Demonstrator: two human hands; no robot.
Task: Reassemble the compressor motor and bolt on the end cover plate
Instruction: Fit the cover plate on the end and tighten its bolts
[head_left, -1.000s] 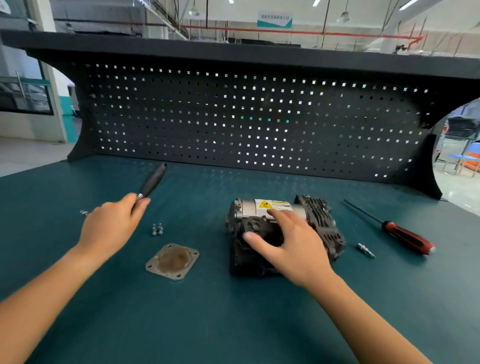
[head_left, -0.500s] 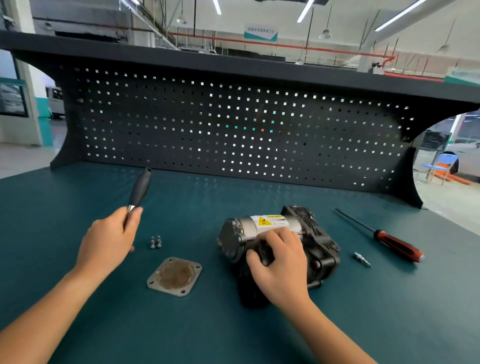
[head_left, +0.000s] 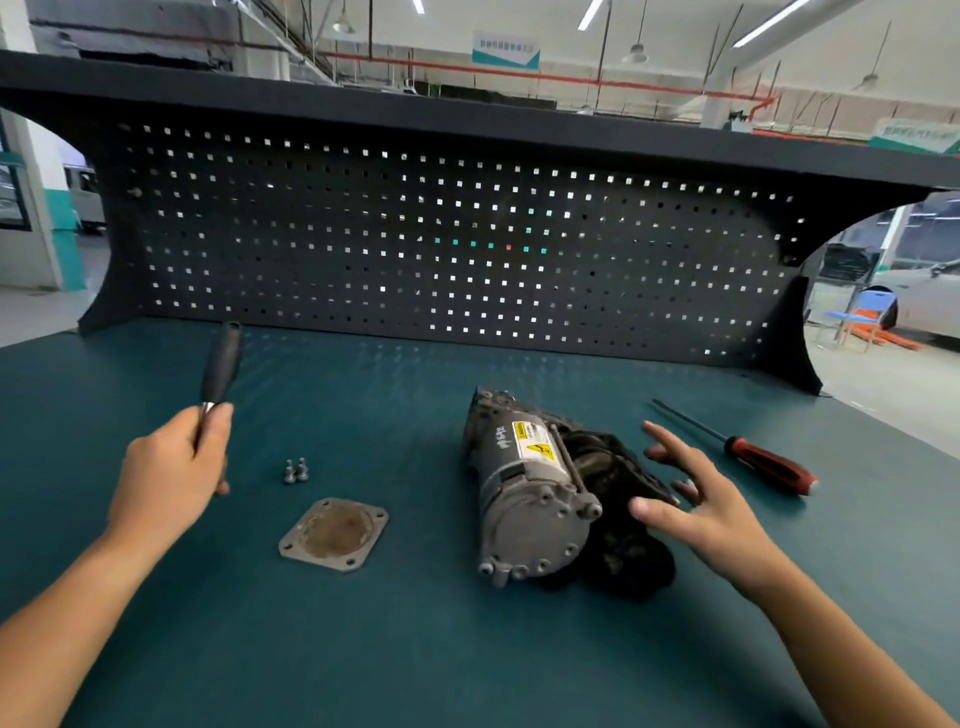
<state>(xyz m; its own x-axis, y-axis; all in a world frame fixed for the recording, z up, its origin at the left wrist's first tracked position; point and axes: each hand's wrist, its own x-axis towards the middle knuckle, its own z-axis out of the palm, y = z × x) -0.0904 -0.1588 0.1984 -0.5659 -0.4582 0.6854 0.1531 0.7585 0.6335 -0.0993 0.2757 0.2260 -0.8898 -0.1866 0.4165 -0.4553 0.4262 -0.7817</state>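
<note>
Teal tabletop (head_left: 467, 649) carries the compressor motor (head_left: 540, 499) at centre-right, lying on its side, grey end toward camera. It has a yellow-and-white warning label, text too small to read. Right hand (head_left: 711, 514) is just beside it, fingers spread wide, holding nothing. Left hand (head_left: 166, 483) grips a black-handled tool (head_left: 221, 369). End cover plate (head_left: 334, 535) lies flat left of the motor, two bolts (head_left: 296, 472) just behind it. Red-handled screwdriver (head_left: 763, 465) lies far right.

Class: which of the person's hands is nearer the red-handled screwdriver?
Right. The right hand hovers open just left of the red-handled screwdriver; the left hand is far across the bench, gripping a black-handled tool.
</note>
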